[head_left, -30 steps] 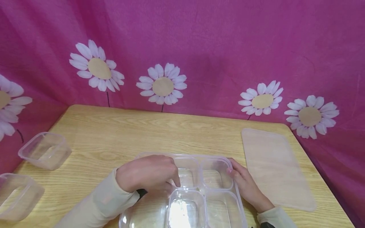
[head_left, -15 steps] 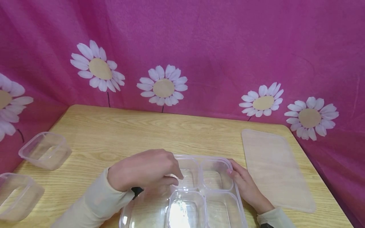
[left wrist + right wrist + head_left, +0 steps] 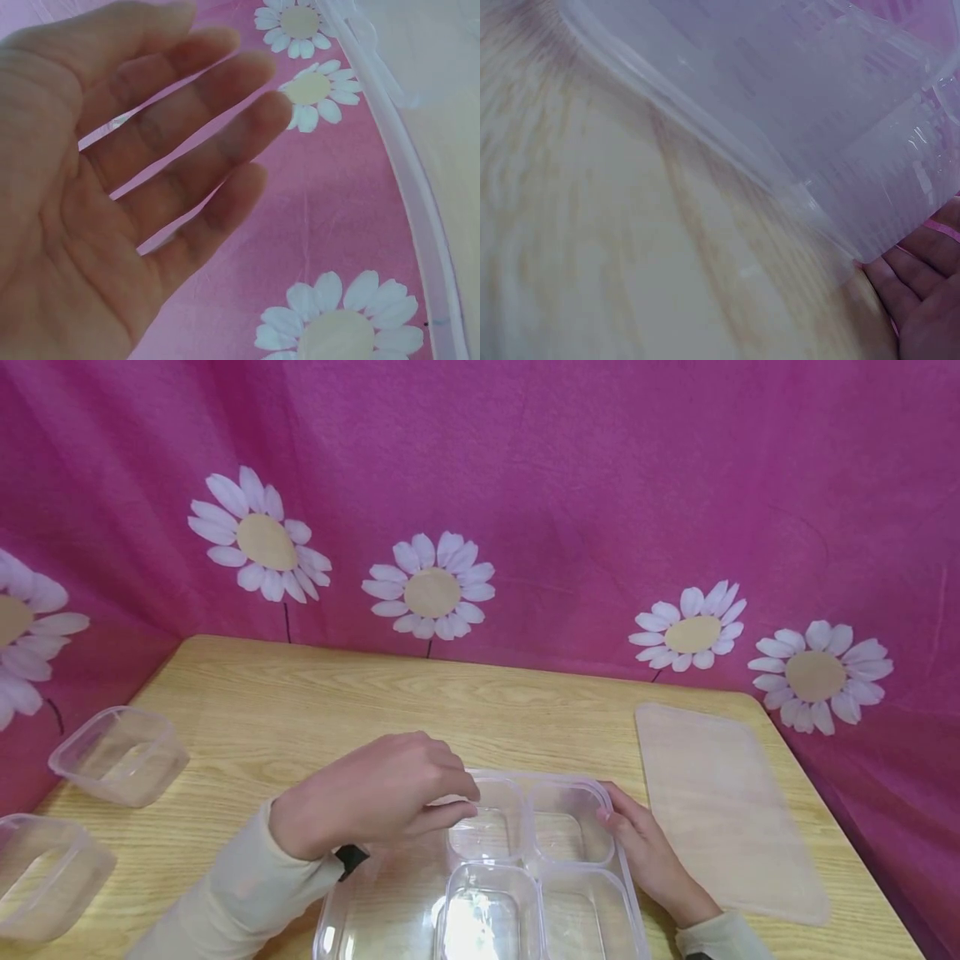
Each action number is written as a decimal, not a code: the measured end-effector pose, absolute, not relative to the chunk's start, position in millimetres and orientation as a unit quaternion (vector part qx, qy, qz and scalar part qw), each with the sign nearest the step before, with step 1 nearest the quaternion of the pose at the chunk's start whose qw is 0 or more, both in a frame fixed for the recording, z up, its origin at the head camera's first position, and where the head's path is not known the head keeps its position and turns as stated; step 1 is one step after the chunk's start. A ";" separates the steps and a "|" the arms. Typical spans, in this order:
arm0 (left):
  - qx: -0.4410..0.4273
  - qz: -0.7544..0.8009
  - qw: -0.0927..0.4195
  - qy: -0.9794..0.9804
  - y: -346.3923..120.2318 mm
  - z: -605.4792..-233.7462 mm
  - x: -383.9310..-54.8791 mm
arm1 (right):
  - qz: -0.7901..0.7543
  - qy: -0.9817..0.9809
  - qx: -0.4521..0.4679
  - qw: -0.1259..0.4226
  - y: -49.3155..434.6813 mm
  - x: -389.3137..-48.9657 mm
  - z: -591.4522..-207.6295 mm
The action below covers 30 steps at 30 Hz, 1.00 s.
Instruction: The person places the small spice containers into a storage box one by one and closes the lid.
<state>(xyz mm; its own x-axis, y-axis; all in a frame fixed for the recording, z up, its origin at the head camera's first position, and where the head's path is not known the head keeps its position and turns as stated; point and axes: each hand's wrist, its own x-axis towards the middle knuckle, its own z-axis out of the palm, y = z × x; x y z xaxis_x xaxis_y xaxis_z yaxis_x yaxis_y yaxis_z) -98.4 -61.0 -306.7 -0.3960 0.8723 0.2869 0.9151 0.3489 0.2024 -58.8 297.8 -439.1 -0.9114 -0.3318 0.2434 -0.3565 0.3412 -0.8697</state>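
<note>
A large clear plastic box (image 3: 375,906) lies at the front of the table. Several small square containers sit inside it: one front middle (image 3: 491,870), others at the back and front right. Its left part holds no small container. My right hand (image 3: 648,852) grips the box's back right corner, thumb at the rim and fingers along the outside. In the right wrist view the fingers (image 3: 919,277) lie against the clear wall. My left hand (image 3: 382,793) hovers over the left back of the box, holding nothing. The left wrist view shows its palm (image 3: 67,225) with the fingers spread and loosely bent.
Two more small clear containers (image 3: 123,781) (image 3: 63,893) stand at the table's left edge. A flat translucent lid (image 3: 731,818) lies to the right of the box. Behind the wooden table (image 3: 450,702) hangs a pink cloth (image 3: 540,485) printed with daisies.
My left hand has lifted away from the back left small container and drawn back to the left, its fingers loosening. The right hand stays at the box's corner.
</note>
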 end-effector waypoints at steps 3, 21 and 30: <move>-0.535 -0.165 0.089 -0.824 -64.9 -307.0 -99.8 | 0.532 -0.820 0.210 0.012 297.8 -58.5 -438.6; -0.370 -0.176 0.164 -0.897 -106.2 -305.5 -102.1 | 0.536 -0.814 0.222 0.026 295.8 -58.1 -436.9; -0.238 -0.172 0.150 -0.944 -141.4 -312.1 -110.5 | 0.533 -0.819 0.211 0.027 294.6 -57.8 -437.2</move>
